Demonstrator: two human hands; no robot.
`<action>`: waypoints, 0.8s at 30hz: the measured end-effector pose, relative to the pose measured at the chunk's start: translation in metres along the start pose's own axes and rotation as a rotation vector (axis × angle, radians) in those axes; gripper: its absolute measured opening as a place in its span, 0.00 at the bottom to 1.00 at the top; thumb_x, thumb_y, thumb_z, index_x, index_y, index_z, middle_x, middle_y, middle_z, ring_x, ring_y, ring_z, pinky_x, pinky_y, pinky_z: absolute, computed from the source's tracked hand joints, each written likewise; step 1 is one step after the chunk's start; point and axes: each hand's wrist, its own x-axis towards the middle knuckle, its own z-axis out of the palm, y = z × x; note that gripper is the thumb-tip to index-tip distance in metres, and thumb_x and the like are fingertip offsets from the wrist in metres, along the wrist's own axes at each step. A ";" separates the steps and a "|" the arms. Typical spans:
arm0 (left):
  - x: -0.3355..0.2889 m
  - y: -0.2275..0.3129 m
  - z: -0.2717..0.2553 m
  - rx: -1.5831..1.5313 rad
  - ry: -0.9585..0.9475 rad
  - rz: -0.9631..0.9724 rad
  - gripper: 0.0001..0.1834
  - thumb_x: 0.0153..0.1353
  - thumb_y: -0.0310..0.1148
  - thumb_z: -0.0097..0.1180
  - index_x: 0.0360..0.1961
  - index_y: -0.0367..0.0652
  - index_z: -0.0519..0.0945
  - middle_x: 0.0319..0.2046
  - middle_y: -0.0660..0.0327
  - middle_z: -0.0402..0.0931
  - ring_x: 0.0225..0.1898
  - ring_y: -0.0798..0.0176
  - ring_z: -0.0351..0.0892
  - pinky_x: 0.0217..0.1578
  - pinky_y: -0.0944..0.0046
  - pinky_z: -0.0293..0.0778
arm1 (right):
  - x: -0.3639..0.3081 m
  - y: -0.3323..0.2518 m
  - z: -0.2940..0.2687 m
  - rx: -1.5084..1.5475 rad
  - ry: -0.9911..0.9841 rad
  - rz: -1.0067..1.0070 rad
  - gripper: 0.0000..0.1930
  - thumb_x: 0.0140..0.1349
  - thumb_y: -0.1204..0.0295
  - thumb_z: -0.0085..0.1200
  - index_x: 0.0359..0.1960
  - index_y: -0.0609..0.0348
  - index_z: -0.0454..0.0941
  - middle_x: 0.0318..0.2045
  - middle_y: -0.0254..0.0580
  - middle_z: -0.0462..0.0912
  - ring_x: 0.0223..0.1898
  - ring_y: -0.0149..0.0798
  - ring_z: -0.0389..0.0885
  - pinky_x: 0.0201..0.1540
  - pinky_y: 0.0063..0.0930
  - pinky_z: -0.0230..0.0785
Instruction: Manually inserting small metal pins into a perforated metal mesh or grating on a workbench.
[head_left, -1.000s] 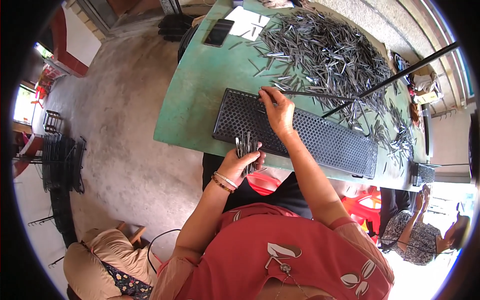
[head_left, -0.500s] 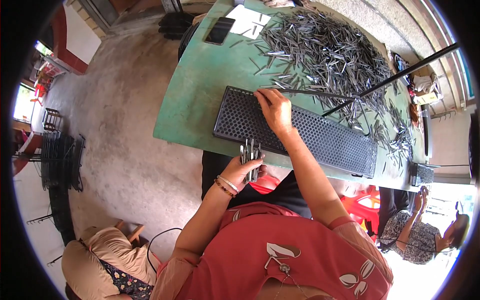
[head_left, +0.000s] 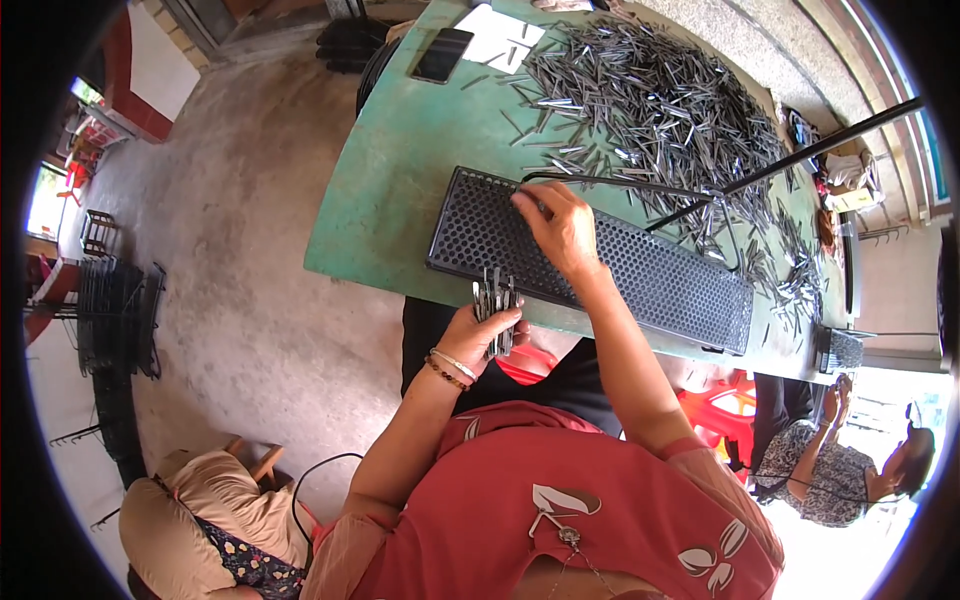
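- Nearest the body, the left hand (head_left: 480,335) is closed around a bundle of thin metal pins (head_left: 495,300), which is held upright just off the near edge of the green table (head_left: 400,180). For this step to go well, the grip is best kept firm at the bundle's lower part, so that the tips stay fanned and a single pin can be drawn off without the rest slipping.
- Just beyond, the right hand (head_left: 560,225) is laid on the black perforated tray (head_left: 600,262), fingers drawn together at the tray's far edge near its left end; whether a pin is pinched between the fingertips cannot be told, since they are too small here.
- The tray lies lengthwise along the table's near edge. It is judged that each pin is best brought down straight over one hole and let go only once seated, with rows filled in order so that no hole is missed.
- A thin dark rod (head_left: 620,185) rests just past the tray, touching or nearly touching the right hand's fingers.
- Farther off, a large loose pile of pins (head_left: 650,100) is spread over the table's far half; care is advised that strays are not swept onto the tray.
- At the far left corner a dark phone (head_left: 442,54) and white paper (head_left: 500,38) lie well apart from the work.
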 end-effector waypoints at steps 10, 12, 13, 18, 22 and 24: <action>0.005 0.002 0.000 0.005 -0.013 0.034 0.10 0.56 0.27 0.58 0.39 0.37 0.76 0.28 0.58 0.78 0.29 0.63 0.79 0.33 0.62 0.78 | -0.001 0.003 0.005 -0.094 0.111 -0.320 0.10 0.52 0.73 0.61 0.35 0.62 0.78 0.32 0.44 0.80 0.29 0.43 0.80 0.34 0.31 0.72; 0.006 0.001 -0.001 0.043 -0.035 0.064 0.10 0.56 0.27 0.58 0.39 0.37 0.76 0.28 0.58 0.78 0.30 0.63 0.79 0.33 0.62 0.78 | 0.001 -0.002 0.003 0.156 0.196 0.013 0.10 0.53 0.76 0.61 0.38 0.61 0.78 0.31 0.43 0.81 0.29 0.37 0.80 0.35 0.26 0.72; 0.007 0.001 -0.002 0.082 -0.059 0.093 0.10 0.56 0.27 0.58 0.40 0.37 0.76 0.28 0.59 0.78 0.30 0.63 0.79 0.33 0.62 0.78 | 0.003 0.003 0.005 0.207 0.238 0.032 0.10 0.54 0.77 0.59 0.39 0.61 0.78 0.31 0.41 0.81 0.28 0.32 0.79 0.35 0.23 0.71; 0.011 0.002 0.000 -0.019 0.003 0.031 0.10 0.57 0.27 0.58 0.39 0.38 0.76 0.28 0.60 0.77 0.31 0.62 0.80 0.36 0.60 0.79 | 0.004 0.016 0.011 0.053 0.297 -0.097 0.11 0.54 0.77 0.60 0.40 0.60 0.78 0.31 0.41 0.81 0.29 0.34 0.80 0.35 0.24 0.72; 0.009 0.006 0.009 -0.087 0.030 -0.031 0.09 0.56 0.29 0.60 0.36 0.38 0.76 0.29 0.61 0.76 0.33 0.62 0.80 0.35 0.59 0.80 | 0.004 0.017 0.015 0.005 0.332 -0.124 0.10 0.54 0.77 0.60 0.39 0.59 0.78 0.32 0.41 0.81 0.30 0.35 0.81 0.35 0.25 0.72; 0.009 0.004 0.010 -0.089 0.054 -0.048 0.09 0.56 0.29 0.60 0.36 0.39 0.76 0.29 0.62 0.75 0.33 0.63 0.79 0.35 0.59 0.80 | 0.004 0.017 0.016 0.018 0.344 -0.125 0.10 0.54 0.77 0.59 0.38 0.59 0.78 0.32 0.41 0.81 0.30 0.36 0.81 0.35 0.25 0.72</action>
